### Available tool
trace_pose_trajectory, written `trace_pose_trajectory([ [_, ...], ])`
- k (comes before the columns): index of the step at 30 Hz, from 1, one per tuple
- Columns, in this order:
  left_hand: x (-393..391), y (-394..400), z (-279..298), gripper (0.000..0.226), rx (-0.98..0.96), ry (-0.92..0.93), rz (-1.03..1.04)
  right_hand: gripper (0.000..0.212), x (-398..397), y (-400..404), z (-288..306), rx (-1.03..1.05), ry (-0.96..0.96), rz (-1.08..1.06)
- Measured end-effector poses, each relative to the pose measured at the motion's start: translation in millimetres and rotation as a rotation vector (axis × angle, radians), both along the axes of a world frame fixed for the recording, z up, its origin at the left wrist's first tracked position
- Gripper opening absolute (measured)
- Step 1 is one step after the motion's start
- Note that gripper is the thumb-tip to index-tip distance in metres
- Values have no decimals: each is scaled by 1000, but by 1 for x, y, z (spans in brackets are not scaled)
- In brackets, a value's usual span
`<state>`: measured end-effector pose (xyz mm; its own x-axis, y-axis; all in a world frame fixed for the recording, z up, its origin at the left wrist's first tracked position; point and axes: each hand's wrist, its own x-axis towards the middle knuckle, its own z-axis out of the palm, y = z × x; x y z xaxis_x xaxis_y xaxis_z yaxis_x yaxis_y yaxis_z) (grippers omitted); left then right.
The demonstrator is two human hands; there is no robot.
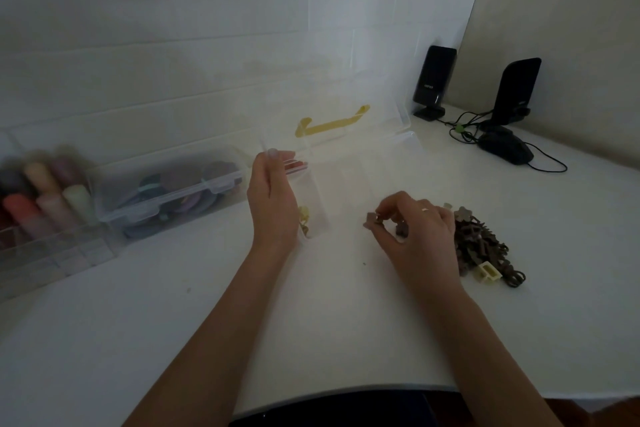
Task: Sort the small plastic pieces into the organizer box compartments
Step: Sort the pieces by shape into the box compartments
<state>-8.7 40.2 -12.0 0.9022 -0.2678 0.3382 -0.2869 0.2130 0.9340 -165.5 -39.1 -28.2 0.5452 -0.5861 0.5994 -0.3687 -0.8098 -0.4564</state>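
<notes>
One white table carries one clear organizer box, its long axis running left to right, its yellow handle at the far side; its walls are faint and the compartments hard to count. Left of the box stand one lidded clear case and a blurred rack of coloured rolls. Behind the box, to the right, are two black speakers. Two hands: the left hand rests open-fingered against the box's left end; the right hand pinches a small brown piece at the box's near edge. One heap of brown pieces lies right of the box, partly hidden.
</notes>
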Motion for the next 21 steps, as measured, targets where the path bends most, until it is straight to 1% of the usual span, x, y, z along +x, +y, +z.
trace_pose_trajectory([
  [3, -2, 1, 2, 32, 7, -8, 0, 26, 4, 4, 4, -4, -107, 40],
  [5, -2, 2, 3, 32, 2, -8, -8, 26, 10, 8, 7, 22, -136, 89],
  [8, -3, 3, 3, 31, 9, -10, -18, 19, 22, 12, 9, -4, -126, 176],
  [11, -1, 5, 2, 32, 21, -15, -19, 11, 33, 16, 8, -98, -99, 240],
  [15, 5, 5, 2, 33, 24, -16, -20, 27, 37, 12, 2, -230, -13, 222],
  [17, 6, 5, 1, 34, 24, -13, -14, 23, 35, 7, -1, -225, -14, 229],
  [19, 6, 5, 1, 34, 24, -14, -15, 19, 31, 3, -1, -187, -88, 218],
  [21, 6, 5, 1, 34, 22, -20, -18, 21, 24, -2, 3, -123, -218, 167],
])
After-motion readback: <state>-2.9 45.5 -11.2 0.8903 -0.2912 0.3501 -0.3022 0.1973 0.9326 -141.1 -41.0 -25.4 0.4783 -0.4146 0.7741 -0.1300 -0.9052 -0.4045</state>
